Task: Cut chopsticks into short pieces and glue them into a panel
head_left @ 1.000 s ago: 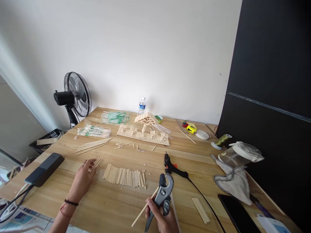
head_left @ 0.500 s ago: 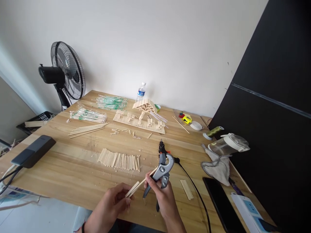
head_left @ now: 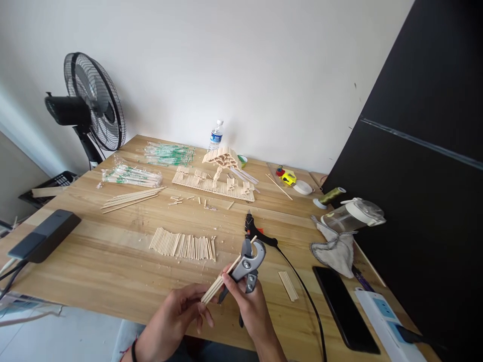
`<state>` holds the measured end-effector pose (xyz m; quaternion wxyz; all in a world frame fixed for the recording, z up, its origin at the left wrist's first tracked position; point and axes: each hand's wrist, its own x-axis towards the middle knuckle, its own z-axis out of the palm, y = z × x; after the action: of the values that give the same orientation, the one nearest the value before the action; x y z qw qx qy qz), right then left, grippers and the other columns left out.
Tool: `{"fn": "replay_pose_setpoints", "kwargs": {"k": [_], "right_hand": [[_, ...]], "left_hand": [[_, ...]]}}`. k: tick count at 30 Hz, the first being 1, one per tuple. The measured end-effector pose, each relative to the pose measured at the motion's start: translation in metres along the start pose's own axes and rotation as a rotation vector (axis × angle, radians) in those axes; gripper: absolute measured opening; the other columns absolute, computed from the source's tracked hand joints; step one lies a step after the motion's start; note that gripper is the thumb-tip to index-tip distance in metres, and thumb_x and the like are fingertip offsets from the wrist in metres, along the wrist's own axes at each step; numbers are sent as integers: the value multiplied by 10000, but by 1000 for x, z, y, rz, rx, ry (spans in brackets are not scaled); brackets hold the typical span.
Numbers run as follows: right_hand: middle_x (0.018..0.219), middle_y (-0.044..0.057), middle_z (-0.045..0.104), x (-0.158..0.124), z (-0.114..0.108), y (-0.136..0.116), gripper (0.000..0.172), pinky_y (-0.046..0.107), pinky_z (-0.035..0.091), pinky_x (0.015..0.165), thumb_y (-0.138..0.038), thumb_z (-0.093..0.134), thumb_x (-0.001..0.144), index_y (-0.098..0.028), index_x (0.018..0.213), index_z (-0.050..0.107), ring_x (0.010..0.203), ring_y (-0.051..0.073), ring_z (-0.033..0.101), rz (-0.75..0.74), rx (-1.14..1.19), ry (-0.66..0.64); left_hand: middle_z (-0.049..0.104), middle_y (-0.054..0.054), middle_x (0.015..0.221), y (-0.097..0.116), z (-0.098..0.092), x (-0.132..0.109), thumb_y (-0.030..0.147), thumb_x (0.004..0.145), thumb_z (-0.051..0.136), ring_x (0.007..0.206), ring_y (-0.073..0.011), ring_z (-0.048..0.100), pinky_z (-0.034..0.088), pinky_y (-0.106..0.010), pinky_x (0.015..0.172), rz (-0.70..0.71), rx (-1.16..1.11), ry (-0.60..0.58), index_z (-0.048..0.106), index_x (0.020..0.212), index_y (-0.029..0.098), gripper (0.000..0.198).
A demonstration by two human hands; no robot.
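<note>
My left hand (head_left: 184, 309) pinches a few thin wooden sticks (head_left: 213, 289) near their lower ends. One longer stick runs up to the right into the jaws of grey-and-black hand cutters (head_left: 247, 264). Around the cutters' handles my right hand (head_left: 241, 296) is closed, its thumb and fingertips close to the sticks. Just beyond the cutters lies a black glue gun (head_left: 256, 231) on the table. A row of short cut sticks (head_left: 183, 245) is laid side by side ahead of my left hand. To the right of my right hand is a small group of sticks (head_left: 288, 286).
A stick-built model (head_left: 215, 185) with a raised roof stands at the back, a water bottle (head_left: 216, 136) behind it. Wrapped sticks (head_left: 132, 176) and loose long sticks (head_left: 132, 198) lie left. A phone (head_left: 344, 307), power strip (head_left: 390, 322) and glue gun cable (head_left: 302, 291) occupy the right.
The sticks in my left hand have come together into a tighter, aligned bundle beside the longer stick. Both hands and the cutters have shifted slightly, and the camera view has moved a little.
</note>
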<state>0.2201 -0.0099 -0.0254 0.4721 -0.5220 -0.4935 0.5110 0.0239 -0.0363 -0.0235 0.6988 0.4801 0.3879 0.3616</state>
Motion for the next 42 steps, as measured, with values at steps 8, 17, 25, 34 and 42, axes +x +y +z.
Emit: {"fn": "replay_pose_setpoints", "kwargs": {"k": [8, 17, 25, 34, 42], "right_hand": [[757, 20, 659, -2, 1, 2, 350, 309, 530, 722, -542, 734, 951, -198, 899, 701, 725, 207, 627, -33, 34, 1], [784, 43, 689, -1, -1, -30, 338, 324, 518, 762, -490, 630, 1018, -209, 840, 687, 775, 237, 657, -127, -189, -19], [1003, 77, 750, 10, -40, -31, 230, 348, 556, 801, -122, 587, 931, -235, 1122, 646, 913, 273, 730, -523, -712, -32], [1072, 103, 723, 16, -23, -33, 552, 417, 578, 833, 98, 576, 720, -207, 1180, 598, 951, 302, 688, -735, -909, -149], [1017, 94, 722, 25, -22, -36, 462, 376, 546, 783, 115, 559, 757, -199, 1092, 618, 890, 273, 676, -808, -951, -144]], "left_hand": [[735, -70, 847, 9, -1, 1, 631, 965, 666, 655, -156, 649, 474, -240, 600, -72, 94, -49, 748, 1097, 170, 487], [435, 39, 532, 15, 4, 7, 670, 1042, 468, 481, -124, 393, 294, -253, 492, -5, 352, 106, 657, 777, 192, 579], [411, 39, 578, 34, -5, -4, 534, 1092, 447, 488, -115, 316, 243, -239, 472, 181, 430, 215, 671, 812, 189, 497], [487, 25, 584, 37, 9, -9, 400, 1099, 453, 489, -111, 375, 271, -226, 470, 347, 609, 245, 675, 773, 195, 444], [531, 31, 565, 37, 4, -14, 356, 1091, 467, 459, -111, 413, 307, -219, 452, 408, 682, 287, 696, 794, 209, 403]]}}
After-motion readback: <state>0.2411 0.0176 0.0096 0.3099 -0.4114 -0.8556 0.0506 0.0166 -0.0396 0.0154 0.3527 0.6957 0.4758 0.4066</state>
